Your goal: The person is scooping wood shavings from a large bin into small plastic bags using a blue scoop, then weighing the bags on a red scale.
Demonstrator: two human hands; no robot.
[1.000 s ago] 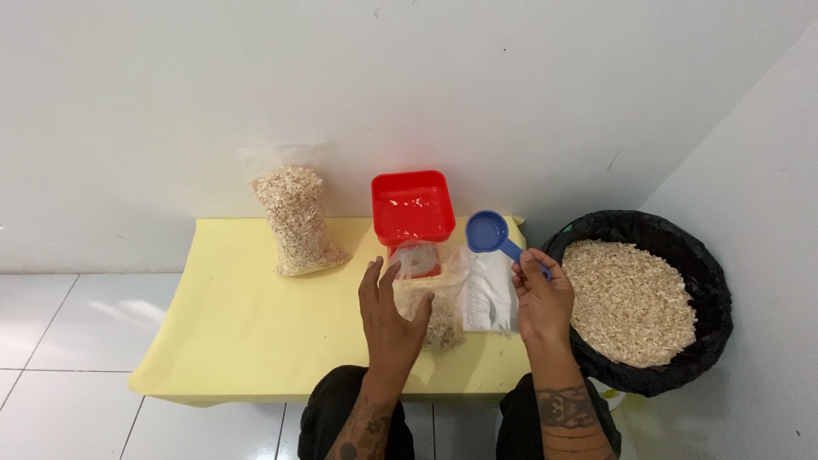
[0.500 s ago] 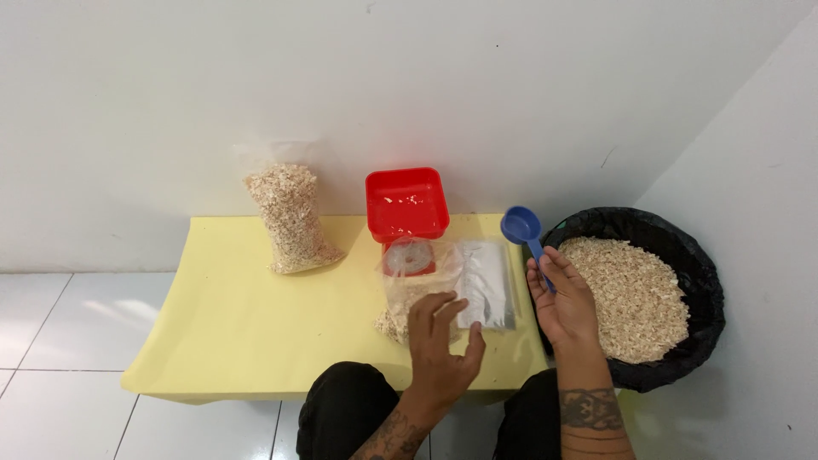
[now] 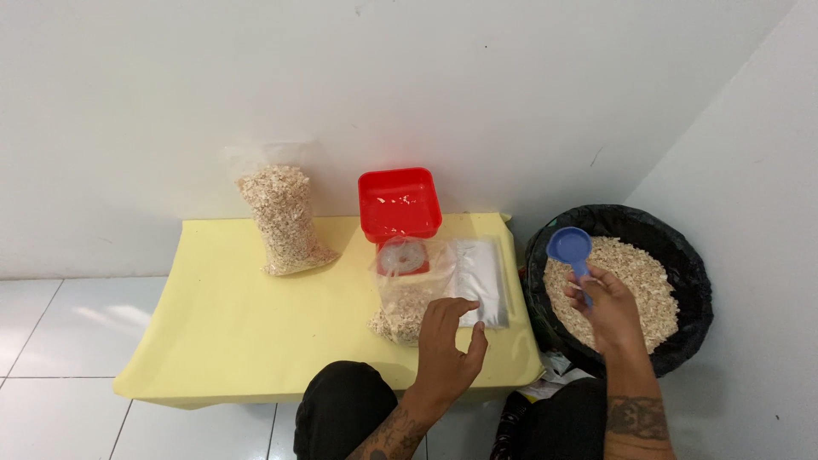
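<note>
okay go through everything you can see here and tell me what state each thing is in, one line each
Left hand: fingers spread, at the clear bag's edge.
Right hand: shut on the blue scoop.
Blue scoop: looks empty, held over the tub.
Clear bag: lying down, partly filled.
Tall bag: upright, full.
Red scale: tray almost empty.
Black tub: open, grain-filled.
Yellow table: flat, bearing bags and scale.

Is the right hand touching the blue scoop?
Touching. The head view shows the right hand with its fingers closed around the blue scoop handle, above the grain basket.
</note>
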